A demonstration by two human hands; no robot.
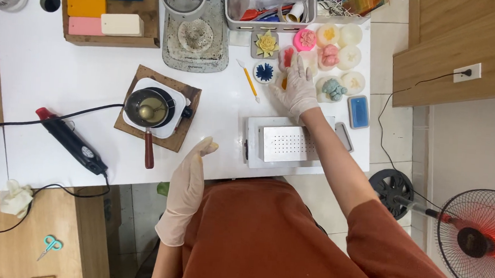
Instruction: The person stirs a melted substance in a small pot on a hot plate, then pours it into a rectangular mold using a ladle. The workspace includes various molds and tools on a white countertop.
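Red-centred round mould [287, 57] sits on the white tabletop [62, 76] w/ other moulds; right hand [297, 89] rests over it, fingers spread flat. Prob. soft, light, flexible — grip by the rim. Left hand [190, 187] hangs free, fingers together, empty.

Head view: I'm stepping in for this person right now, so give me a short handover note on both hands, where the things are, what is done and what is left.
Right hand: gloved, open, reaching over the round silicone moulds at the table's far right, fingertips on a pale mould with red inside.
Left hand: gloved, empty, fingers loosely together, raised at the near table edge.
Small melting pot with pale liquid sits on its little hot plate. Yellow-handled tool lies beside the blue mould.
Done: most moulds look filled with coloured flower shapes.
Left: cannot tell which are set; none is demoulded yet.
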